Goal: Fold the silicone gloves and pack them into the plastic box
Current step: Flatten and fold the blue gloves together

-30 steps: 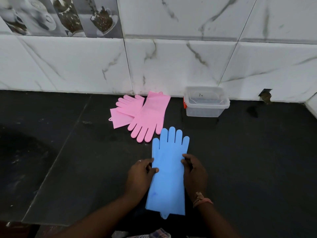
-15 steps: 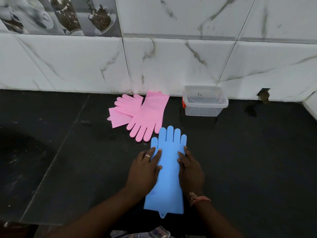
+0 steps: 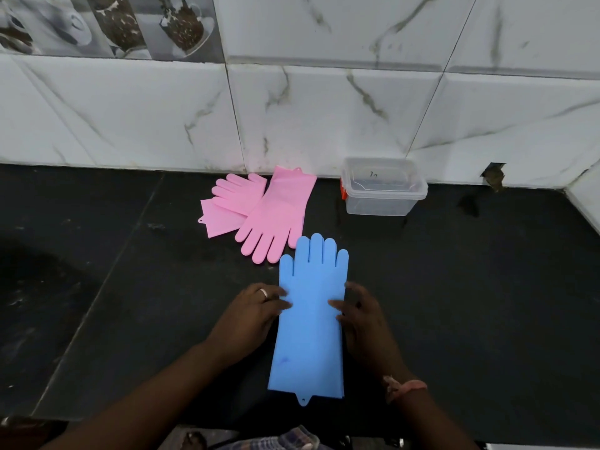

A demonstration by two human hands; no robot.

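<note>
A blue glove (image 3: 310, 319) is lying flat on the dark counter (image 3: 470, 303), with its fingers pointing toward the wall. It may be two blue gloves stacked, since thin edges are showing at the cuff, but that is hard to tell.

The left hand (image 3: 250, 315) is sitting at the left edge of the glove. Its fingers are fairly straight and its fingertips are touching the edge. It is not wrapping around anything. The right hand (image 3: 365, 319) is sitting at the right edge in the same way, with loose fingers resting on the glove. Both hands are probably keeping the glove neat and flat, so it is ready for a tidy fold.

Two pink gloves (image 3: 269, 216) are waiting farther back, one partly on top of the other. One pink fingertip is almost touching the blue glove. The plastic box (image 3: 383, 190) is sitting by the wall, to the right of the pink gloves. It looks like nothing is inside it. So the folding has not begun, and the packing is not yet done.
</note>
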